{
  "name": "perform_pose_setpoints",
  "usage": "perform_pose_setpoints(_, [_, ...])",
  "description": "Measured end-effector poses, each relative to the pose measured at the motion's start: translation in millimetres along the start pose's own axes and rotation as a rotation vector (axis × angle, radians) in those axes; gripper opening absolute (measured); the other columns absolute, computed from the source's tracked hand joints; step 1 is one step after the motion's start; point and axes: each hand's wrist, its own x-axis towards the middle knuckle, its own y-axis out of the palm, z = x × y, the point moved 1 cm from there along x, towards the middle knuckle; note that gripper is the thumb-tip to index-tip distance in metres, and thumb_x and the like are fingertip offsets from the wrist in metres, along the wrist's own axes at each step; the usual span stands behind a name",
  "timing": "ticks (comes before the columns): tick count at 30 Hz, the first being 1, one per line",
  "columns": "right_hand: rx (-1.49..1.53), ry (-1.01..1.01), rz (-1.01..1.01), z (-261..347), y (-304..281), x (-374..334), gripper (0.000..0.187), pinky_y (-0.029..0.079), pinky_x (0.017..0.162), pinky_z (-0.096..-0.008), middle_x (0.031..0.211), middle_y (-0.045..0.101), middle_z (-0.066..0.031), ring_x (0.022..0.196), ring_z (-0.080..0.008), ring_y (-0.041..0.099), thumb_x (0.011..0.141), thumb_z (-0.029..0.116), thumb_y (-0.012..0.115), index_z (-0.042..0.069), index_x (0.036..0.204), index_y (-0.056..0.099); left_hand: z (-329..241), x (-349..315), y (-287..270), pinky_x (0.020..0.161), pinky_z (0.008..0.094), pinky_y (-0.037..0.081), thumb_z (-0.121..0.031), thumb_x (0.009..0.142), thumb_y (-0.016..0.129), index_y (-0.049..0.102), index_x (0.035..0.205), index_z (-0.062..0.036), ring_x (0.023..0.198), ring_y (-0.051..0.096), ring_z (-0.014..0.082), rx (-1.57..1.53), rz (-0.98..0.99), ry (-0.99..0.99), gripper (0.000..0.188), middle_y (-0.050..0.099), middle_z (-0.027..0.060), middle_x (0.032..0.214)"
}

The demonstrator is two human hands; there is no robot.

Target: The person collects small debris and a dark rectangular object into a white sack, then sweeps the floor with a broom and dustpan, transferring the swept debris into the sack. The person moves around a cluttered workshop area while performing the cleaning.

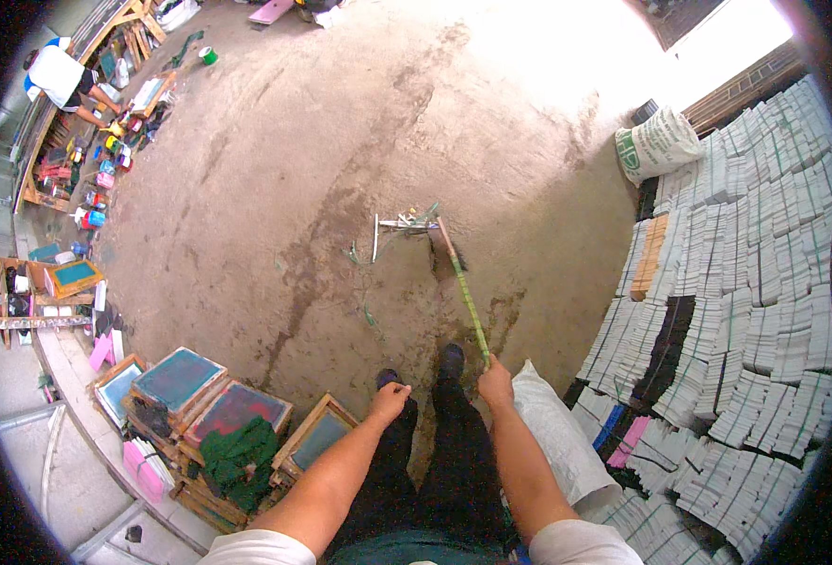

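Note:
My right hand (496, 384) is wrapped round the near end of a long green broom handle (470, 306). The handle slants away to the floor, where a dark patch beside its far end looks like bristles, though I cannot make them out well. Touching or close to that end lies a small heap of white and green strips (408, 223), with a thin white strip (376, 237) on its left. My left hand (391, 403) hangs above my left foot with its fingers curled closed, and nothing shows in it. Loose green strands (369, 315) lie on the floor ahead of my feet.
Framed screens (179, 379) and a dark green cloth (239, 461) are stacked at my left. Bundled white stacks (717, 358) line the right, with a white sack (559, 438) by my leg and another sack (658, 146) farther off. A person (63, 80) bends over paint pots at far left.

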Motion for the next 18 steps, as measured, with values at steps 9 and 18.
perform_pose_setpoints(9, [-0.148,0.078,0.004,13,16,72,0.054,0.054,0.085,-0.0523,0.112,0.068,-0.0208,0.102,-0.0425,0.066,0.094,0.014,0.051,0.008,0.146,0.041,10,15,15,0.086,0.044,0.05,-0.043,0.091,0.063,0.069,0.105,-0.0031,0.099,0.066,0.0359,-0.04,-0.064,0.074,0.042,0.07,0.018,0.103])
perform_pose_setpoints(18, [-0.002,-0.143,0.037,29,35,13,0.049,0.049,0.094,-0.0501,0.115,0.065,-0.0264,0.112,-0.0415,0.062,0.096,0.021,0.053,0.005,0.143,0.046,-26,-16,8,0.088,0.0452,0.049,-0.044,0.092,0.062,0.067,0.107,-0.0022,0.103,0.064,0.0374,-0.055,-0.13,0.008,0.045,0.069,0.0194,0.108])
